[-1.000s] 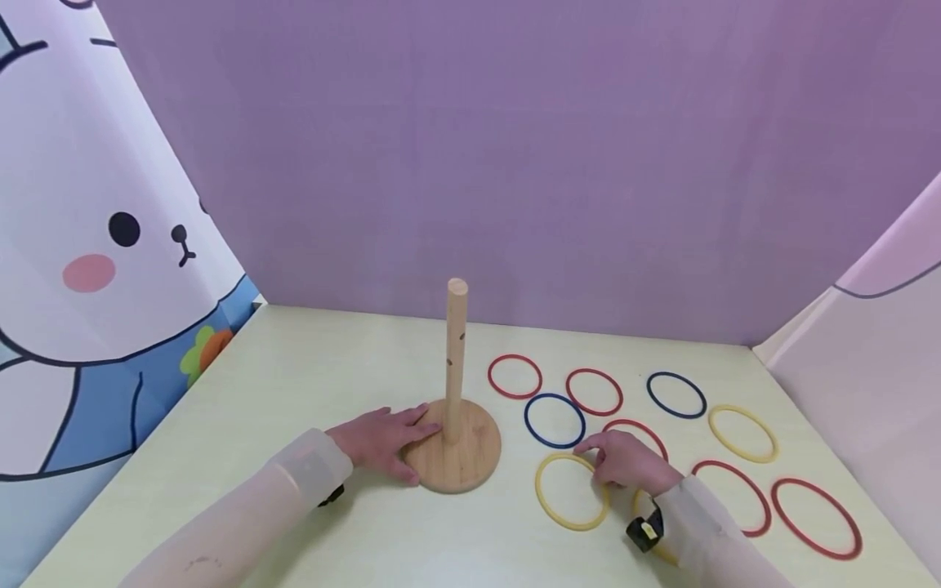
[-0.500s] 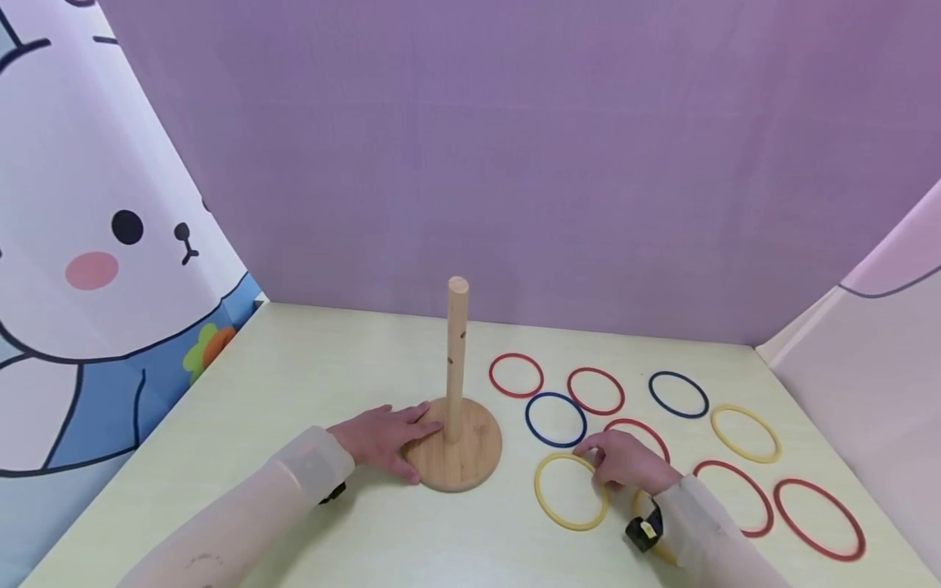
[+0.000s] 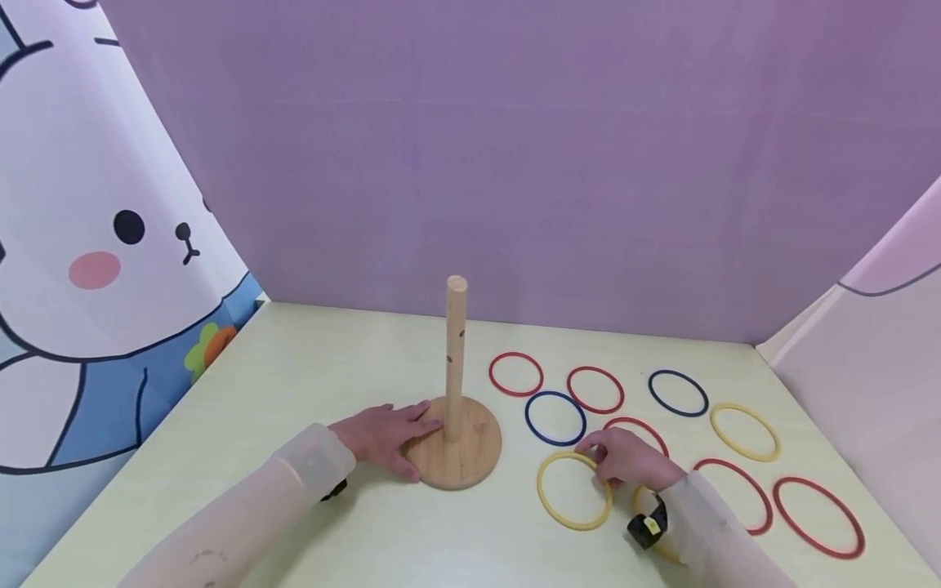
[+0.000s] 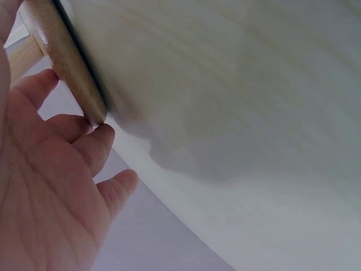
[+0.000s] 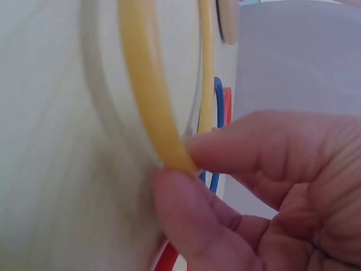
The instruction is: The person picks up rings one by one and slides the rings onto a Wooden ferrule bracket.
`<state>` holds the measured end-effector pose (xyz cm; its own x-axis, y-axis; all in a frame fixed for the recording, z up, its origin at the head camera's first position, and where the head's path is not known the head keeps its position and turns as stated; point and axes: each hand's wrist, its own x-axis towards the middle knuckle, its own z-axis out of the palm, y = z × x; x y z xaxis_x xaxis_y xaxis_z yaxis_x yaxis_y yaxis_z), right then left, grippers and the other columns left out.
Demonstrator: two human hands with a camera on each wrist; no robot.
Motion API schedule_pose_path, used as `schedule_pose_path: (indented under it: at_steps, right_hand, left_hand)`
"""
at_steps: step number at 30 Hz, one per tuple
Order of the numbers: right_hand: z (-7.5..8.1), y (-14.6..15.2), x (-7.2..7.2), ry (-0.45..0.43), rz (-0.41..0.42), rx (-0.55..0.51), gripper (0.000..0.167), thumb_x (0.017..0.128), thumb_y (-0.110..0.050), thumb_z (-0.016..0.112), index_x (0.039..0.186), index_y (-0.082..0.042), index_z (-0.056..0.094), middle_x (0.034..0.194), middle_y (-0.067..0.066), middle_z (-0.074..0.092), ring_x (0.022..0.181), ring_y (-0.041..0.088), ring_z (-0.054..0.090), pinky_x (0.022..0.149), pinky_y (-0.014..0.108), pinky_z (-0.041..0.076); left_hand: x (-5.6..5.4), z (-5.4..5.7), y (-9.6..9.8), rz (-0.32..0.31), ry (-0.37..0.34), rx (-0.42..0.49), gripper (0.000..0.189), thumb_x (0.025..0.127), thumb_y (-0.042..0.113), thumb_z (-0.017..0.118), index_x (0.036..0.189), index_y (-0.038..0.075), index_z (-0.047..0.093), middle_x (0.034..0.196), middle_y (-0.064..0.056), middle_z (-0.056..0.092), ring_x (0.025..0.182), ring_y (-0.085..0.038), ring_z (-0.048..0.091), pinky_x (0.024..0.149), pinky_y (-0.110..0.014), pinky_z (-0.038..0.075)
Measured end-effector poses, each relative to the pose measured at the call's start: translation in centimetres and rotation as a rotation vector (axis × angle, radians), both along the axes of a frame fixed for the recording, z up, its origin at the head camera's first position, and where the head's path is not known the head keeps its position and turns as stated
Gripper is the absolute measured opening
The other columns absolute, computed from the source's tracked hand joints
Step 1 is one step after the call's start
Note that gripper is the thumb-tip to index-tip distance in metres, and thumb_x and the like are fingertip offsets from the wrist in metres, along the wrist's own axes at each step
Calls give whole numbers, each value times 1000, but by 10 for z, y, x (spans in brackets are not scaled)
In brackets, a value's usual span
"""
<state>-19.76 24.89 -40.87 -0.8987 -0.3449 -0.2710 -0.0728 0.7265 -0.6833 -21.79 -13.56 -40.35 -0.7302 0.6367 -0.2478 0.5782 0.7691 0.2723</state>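
The fingers point(image 5: 183, 197) of the right hand point(image 3: 628, 461) are closed in a pinch on the near yellow ring point(image 3: 579, 527), which sits lower right of centre in the head view; in the right wrist view its band runs from the top edge down to the fingertips, a shadow on the tabletop point(image 3: 331, 351) beside it. The left hand point(image 3: 378, 441), left of lower centre, has its fingers spread, grasping nothing, and touches the left side of the round wooden base point(image 3: 474, 461), from which the wooden peg point(image 3: 455, 359) rises upright at mid-frame. Above the pinched ring lies a blue ring point(image 3: 551, 393), with two red rings point(image 3: 516, 354) near it, higher up. A partly hidden red ring point(image 3: 634, 420) lies behind the right hand, and a second yellow ring point(image 3: 635, 502) is partly covered by the right wrist. Toward the right edge lie another blue ring point(image 3: 672, 372), a third yellow ring point(image 3: 733, 405) and two larger-looking red rings point(image 3: 856, 539). A purple backdrop point(image 3: 500, 163) fills the upper centre.
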Motion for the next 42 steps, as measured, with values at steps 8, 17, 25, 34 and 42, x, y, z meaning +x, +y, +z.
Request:
schedule_pose_path:
  at_steps: [8, 17, 25, 34, 42]
  right_hand:
    - [2, 4, 4, -69, 17, -127, 46, 70, 16, 63, 114, 3, 65, 78, 8, 51, 62, 19, 54, 55, 33, 54]
    - [0, 6, 5, -117, 78, -320, 55, 73, 14, 61, 127, 12, 52, 84, 9, 50, 68, 18, 55, 56, 27, 54]
    - [-1, 6, 4, -140, 109, -386, 67, 80, 12, 58, 141, 13, 31, 90, 15, 56, 78, 22, 62, 60, 27, 55]
    - [1, 0, 5, -131, 123, -411, 65, 84, 7, 62, 141, 13, 33, 92, 13, 58, 80, 21, 62, 64, 31, 57]
    - [8, -4, 5, -126, 142, -473, 64, 84, 9, 58, 142, 12, 31, 95, 16, 55, 80, 20, 62, 65, 31, 56]
  left_hand:
    - [1, 2, 1, 0, -3, 0, 83, 77, 45, 75, 146, 11, 41, 152, -20, 29, 135, -33, 38, 108, -53, 28]
    - [0, 3, 1, 10, -17, -5, 83, 78, 44, 75, 146, 12, 41, 153, -19, 29, 135, -33, 37, 109, -54, 27]
    - [-1, 2, 1, 14, -20, -22, 83, 78, 44, 75, 146, 13, 41, 153, -18, 29, 136, -32, 37, 109, -53, 27]
    - [-3, -1, 2, 9, 0, -31, 82, 79, 45, 74, 146, 15, 41, 153, -17, 29, 136, -31, 37, 110, -52, 27]
    - [-3, -1, 1, 3, 0, -31, 83, 78, 47, 74, 146, 14, 41, 153, -17, 29, 138, -30, 34, 111, -52, 25]
